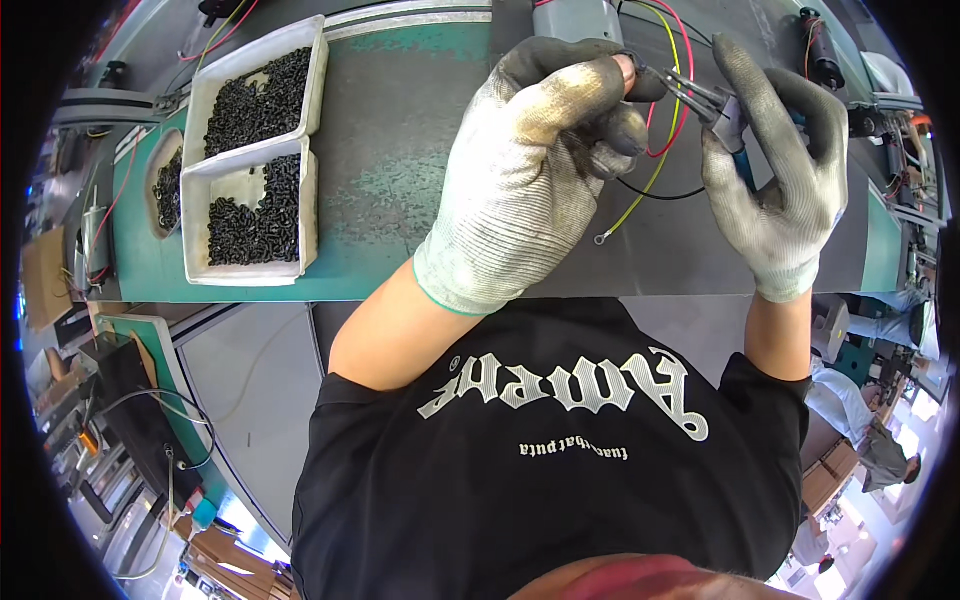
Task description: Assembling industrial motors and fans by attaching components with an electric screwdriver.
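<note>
Both my hands wear whitish knit gloves, dirty grey at the fingers. My left hand (545, 150) is closed in a pinch, with a bare thumb tip showing through the glove; what lies between its fingertips is too small and dark to make out. In my right hand (780, 170) are thin-nosed pliers (728, 118), their jaws pointing left to the left fingertips. Behind the hands, a grey cylindrical housing (580, 18) stands at the bench's far side. Near it hang a red wire (691, 75), a black wire (660, 197) and a yellow-green wire (643, 195) ending in a ring terminal (601, 239).
On the left of the bench (400, 120) stand a far white bin (318, 85) and a near white bin (309, 215), both holding many small black parts. An oval dish (153, 205) of similar parts sits beside them. A dark cylindrical device (822, 55) is at far right.
</note>
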`<state>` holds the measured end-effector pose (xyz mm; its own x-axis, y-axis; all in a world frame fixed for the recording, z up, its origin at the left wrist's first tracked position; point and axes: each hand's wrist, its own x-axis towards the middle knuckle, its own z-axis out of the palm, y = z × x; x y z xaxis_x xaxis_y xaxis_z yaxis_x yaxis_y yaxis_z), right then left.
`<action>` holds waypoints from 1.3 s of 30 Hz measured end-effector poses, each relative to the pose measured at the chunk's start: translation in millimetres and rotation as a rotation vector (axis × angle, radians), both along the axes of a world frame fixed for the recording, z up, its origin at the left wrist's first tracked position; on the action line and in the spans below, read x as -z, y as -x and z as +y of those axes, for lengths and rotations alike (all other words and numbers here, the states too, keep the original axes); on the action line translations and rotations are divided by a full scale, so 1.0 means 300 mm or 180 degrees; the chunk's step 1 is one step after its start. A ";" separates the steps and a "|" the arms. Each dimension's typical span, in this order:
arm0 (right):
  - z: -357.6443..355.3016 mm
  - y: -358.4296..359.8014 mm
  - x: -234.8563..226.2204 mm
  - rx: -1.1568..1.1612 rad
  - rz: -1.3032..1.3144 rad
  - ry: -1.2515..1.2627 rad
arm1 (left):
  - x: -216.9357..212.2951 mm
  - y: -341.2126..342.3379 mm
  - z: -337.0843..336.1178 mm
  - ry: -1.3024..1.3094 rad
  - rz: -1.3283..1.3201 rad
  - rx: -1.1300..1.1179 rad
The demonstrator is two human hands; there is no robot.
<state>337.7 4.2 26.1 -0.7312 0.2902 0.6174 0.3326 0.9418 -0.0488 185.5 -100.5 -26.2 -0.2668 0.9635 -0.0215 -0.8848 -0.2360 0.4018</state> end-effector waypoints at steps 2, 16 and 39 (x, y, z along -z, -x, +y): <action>0.006 0.003 -0.026 -0.0104 -0.0104 -0.0141 | -0.005 -0.007 -0.004 0.0024 0.0142 -0.0150; -0.020 0.006 -0.057 -0.0031 -0.0354 -0.0362 | -0.023 -0.018 -0.009 0.0144 0.0231 -0.0532; 0.020 -0.005 -0.003 0.0069 -0.0358 -0.0209 | 0.033 -0.034 0.046 0.0195 0.1048 -0.0697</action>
<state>339.3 10.1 27.1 -0.7909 0.2683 0.5500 0.3527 0.9343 0.0514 195.7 -86.7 -36.1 -0.4679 0.8827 0.0438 -0.6378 -0.3716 0.6746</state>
